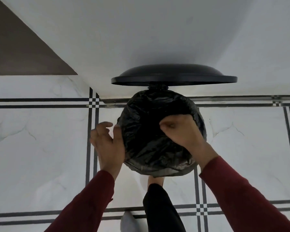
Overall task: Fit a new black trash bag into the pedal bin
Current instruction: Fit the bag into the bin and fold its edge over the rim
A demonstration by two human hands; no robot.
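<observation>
Over the open pedal bin (pixel 201 124), your right hand (pixel 179 129) pinches the black trash bag (pixel 151 148) already draped across the rim while your spread, empty left hand (pixel 107 141) braces the side (tuck evenly, foot (pixel 155 179) holding the lid (pixel 174 76) up).

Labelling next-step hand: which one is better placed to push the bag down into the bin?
Right, likely. The right hand is already over the opening, fisted in the trash bag; the left hand sits outside at the rim.
</observation>
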